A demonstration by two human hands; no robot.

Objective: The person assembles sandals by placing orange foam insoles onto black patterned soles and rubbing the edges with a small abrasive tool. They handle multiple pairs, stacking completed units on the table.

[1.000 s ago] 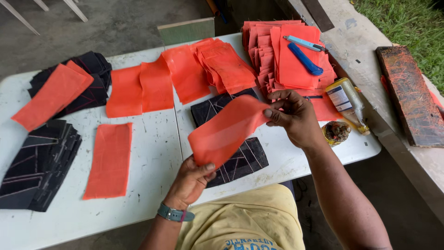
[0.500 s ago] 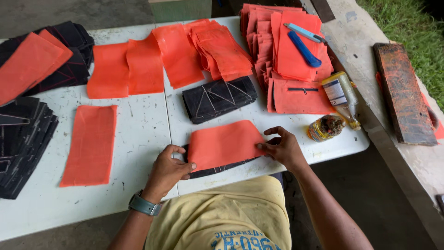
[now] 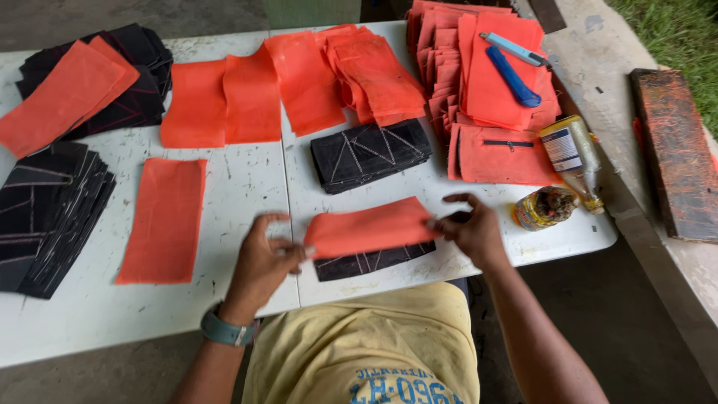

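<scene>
At the white table's point(image 3: 247, 187) left edge lies a stack of black stitched fabric panels point(image 3: 48, 213), with a flat orange fabric rectangle point(image 3: 163, 219) beside it. Near the front edge, the left hand point(image 3: 262, 262) pinches the left end of an orange fabric piece point(image 3: 370, 228), fingers loosely curled. That piece lies over a black stitched panel point(image 3: 374, 262). The right hand point(image 3: 471, 228) grips its right end with fingertips, the other fingers spread. A small round jar point(image 3: 544, 207) stands near the right edge.

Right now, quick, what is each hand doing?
Left hand: fingers pinch the left end of the orange fabric piece.
Right hand: fingers pinch its right end, over a black stitched panel.
</scene>
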